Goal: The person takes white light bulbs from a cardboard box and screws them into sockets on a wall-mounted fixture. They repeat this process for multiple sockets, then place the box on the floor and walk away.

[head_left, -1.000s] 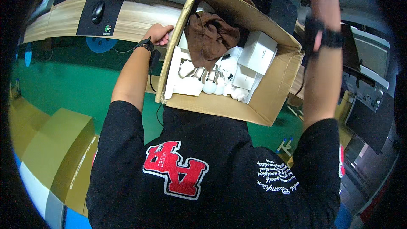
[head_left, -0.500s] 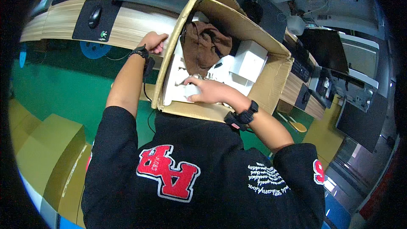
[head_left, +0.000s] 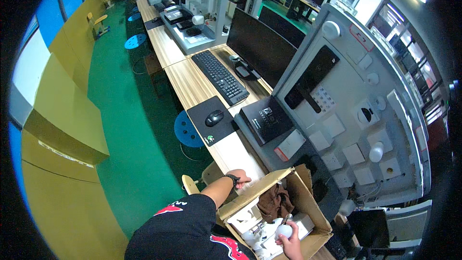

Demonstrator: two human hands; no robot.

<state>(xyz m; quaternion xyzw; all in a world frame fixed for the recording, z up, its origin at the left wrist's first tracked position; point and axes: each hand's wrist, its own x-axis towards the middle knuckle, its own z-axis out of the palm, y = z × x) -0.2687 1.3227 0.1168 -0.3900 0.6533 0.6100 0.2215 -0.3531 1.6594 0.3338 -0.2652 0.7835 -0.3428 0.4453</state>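
Note:
An open cardboard box point(head_left: 321, 221) sits low in the view, against the wooden desk. Inside lie a brown cloth point(head_left: 274, 203) and several white packages point(head_left: 245, 219). My left hand point(head_left: 239, 178), with a black band at its wrist, grips the box's far left edge. Over the box's inside, my right hand point(head_left: 290, 244) is closed around a white round bulb point(head_left: 283, 231). My black shirt with red and white print fills the bottom edge.
Along the wooden desk point(head_left: 192, 86) are a black keyboard point(head_left: 220, 77), a mouse point(head_left: 214, 117) on a black mat, a dark monitor point(head_left: 260, 48) and a black box point(head_left: 264, 121). A grey panel of switches point(head_left: 356, 115) rises behind. A blue stool point(head_left: 185, 130) stands on green floor.
The view has swung up from my chest to the desk row. My right hand came down from overhead into the box and now holds a white bulb. The left hand stays on the box.

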